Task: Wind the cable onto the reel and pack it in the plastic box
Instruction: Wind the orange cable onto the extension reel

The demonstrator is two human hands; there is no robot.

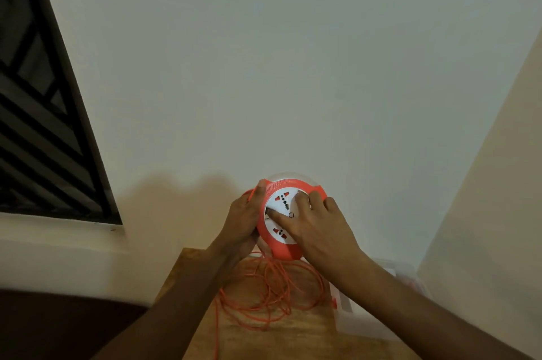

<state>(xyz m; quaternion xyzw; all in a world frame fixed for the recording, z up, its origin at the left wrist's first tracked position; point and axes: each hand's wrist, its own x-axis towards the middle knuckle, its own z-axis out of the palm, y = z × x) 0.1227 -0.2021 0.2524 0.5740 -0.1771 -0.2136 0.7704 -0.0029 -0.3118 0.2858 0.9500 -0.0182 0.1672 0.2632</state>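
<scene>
An orange cable reel (283, 246) with a white socket face is held up above the table, tilted toward me. My left hand (245, 220) grips its left rim. My right hand (318, 226) lies across the white face, fingers spread and pressing on it. A loose tangle of orange cable (265, 293) hangs from the reel's underside and lies in loops on the wooden table (305, 336). The clear plastic box (360, 321) stands at the table's right, partly hidden by my right forearm.
A pale wall fills the background, with a second wall meeting it at the right. A dark barred window (44, 125) sits at the left above a white ledge. One cable strand (217, 336) runs off the table's near edge.
</scene>
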